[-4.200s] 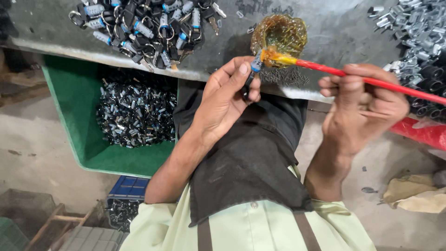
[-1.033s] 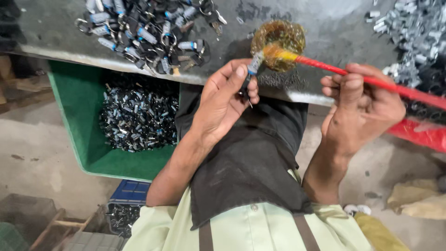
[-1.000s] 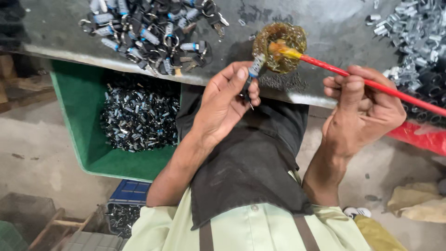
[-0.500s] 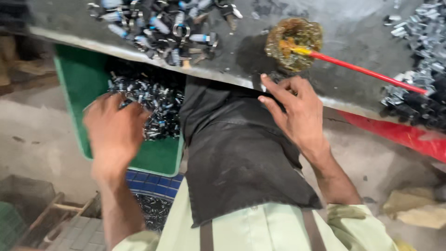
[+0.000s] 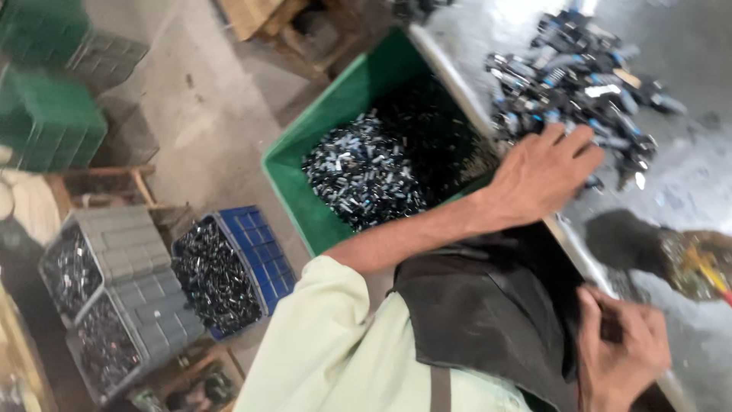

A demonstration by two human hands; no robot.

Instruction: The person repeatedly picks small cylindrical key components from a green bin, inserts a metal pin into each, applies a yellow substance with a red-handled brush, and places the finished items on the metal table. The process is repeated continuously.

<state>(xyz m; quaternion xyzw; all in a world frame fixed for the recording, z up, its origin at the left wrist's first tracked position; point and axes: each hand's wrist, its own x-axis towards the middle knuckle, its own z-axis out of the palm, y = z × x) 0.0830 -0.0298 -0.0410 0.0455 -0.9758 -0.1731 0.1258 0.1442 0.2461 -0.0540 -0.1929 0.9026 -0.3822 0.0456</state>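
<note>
Grey bench top [image 5: 686, 191] at two o'clock, carrying one heap of small metal parts with blue bands [image 5: 572, 76], too many and too blurred to count. Left hand [image 5: 545, 175] stretched out flat toward the one o'clock side, fingers [image 5: 583, 145] spread and loose, tips resting on the near edge of that heap; nothing visibly gripped, though the palm side stays hidden. Right hand [image 5: 621, 351] low at five o'clock, against the dark apron [image 5: 488, 320], fingers curled inward; whether anything sits inside them cannot be told.

One brush with a red handle [image 5: 705, 267] lying at three o'clock on the bench, well apart from both hands, its tip over a yellowish patch beside a dark smear.

Green tub [image 5: 343, 99] at twelve o'clock below the bench edge, one only, holding a mound of dark shiny pieces [image 5: 366, 175]. Blue crate [image 5: 229, 267] at nine o'clock, one, part filled with similar pieces. Two grey crates [image 5: 114, 297] just left of it, likewise loaded. More green crates [image 5: 46, 114] stacked at ten o'clock, blurred, count unclear. Concrete floor [image 5: 191, 107] between them.
</note>
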